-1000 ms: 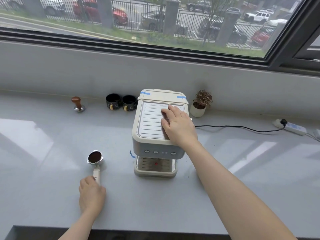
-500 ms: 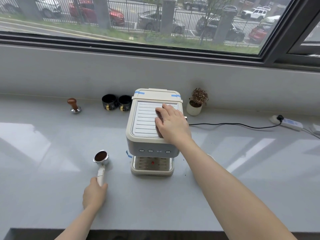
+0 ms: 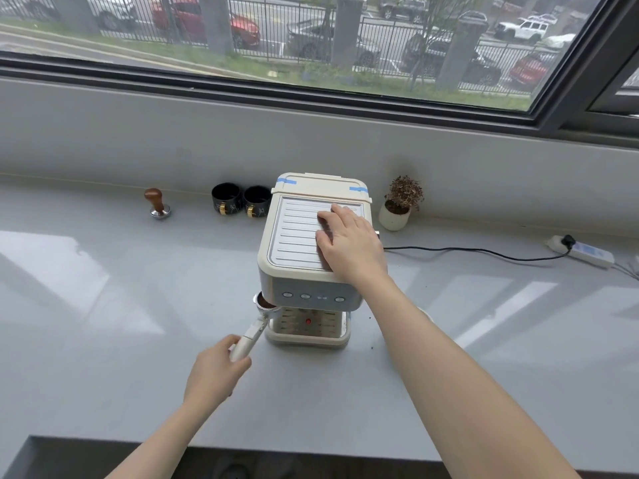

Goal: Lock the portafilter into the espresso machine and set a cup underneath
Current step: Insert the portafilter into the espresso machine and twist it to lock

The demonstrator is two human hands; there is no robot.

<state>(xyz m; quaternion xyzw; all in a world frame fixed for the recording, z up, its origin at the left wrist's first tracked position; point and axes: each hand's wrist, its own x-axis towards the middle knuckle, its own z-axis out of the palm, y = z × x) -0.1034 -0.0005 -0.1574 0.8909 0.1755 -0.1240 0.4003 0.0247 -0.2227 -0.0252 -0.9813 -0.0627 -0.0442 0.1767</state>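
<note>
A cream espresso machine [image 3: 304, 288] stands mid-counter, its drip tray [image 3: 307, 337] at the front. My right hand [image 3: 349, 243] lies flat on the machine's ribbed top, fingers apart. My left hand [image 3: 214, 369] grips the white handle of the portafilter [image 3: 264, 305], whose metal basket full of ground coffee is at the machine's front left corner, partly tucked under the overhang. Two black cups [image 3: 226, 197] with gold handles stand side by side behind the machine's left side.
A wood-handled tamper [image 3: 157, 203] stands at the back left. A small potted plant [image 3: 397, 209] sits right of the machine. A black cable [image 3: 484, 252] runs to a power strip [image 3: 584, 252] at the right. The counter's front edge is near me.
My left hand has carried the portafilter from the counter on the left up and right to the machine's front left corner. My right hand has stayed on the machine's top.
</note>
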